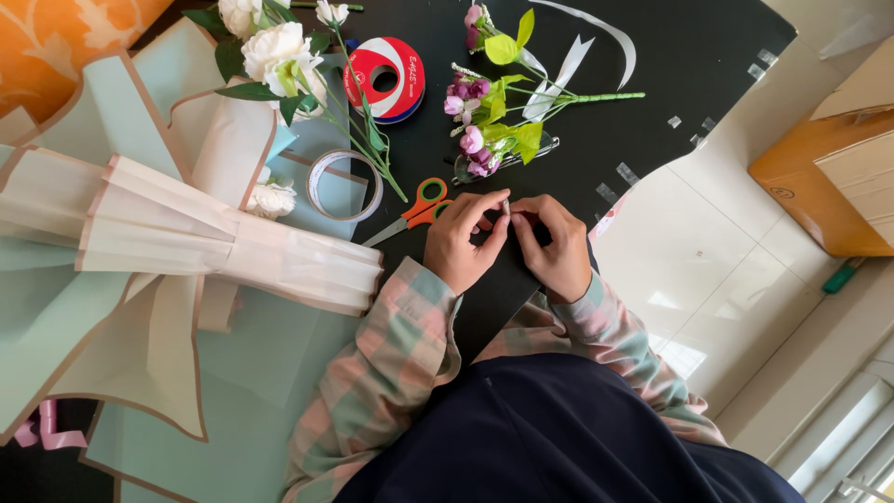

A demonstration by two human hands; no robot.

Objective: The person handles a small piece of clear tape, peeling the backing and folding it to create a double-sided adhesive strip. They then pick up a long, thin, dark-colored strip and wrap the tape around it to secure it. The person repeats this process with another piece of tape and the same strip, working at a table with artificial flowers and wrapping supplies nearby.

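My left hand [463, 239] and my right hand [555, 244] meet over a black sheet [670, 56], fingertips pinched together on a small pale piece [506, 207], too small to identify. Both wrists wear plaid sleeves. Orange-handled scissors [416, 212] lie just left of my left hand. Purple artificial flowers with green leaves [489, 112] lie beyond my hands, beside a white ribbon [570, 65].
A pleated pink paper bundle [214, 237] lies on mint wrapping sheets [130, 112] at left, with white roses [275, 47], a clear tape roll [344, 184] and a red ribbon spool [386, 79]. Tape strips [628, 173] line the sheet's edge. A cardboard box [829, 168] stands at right.
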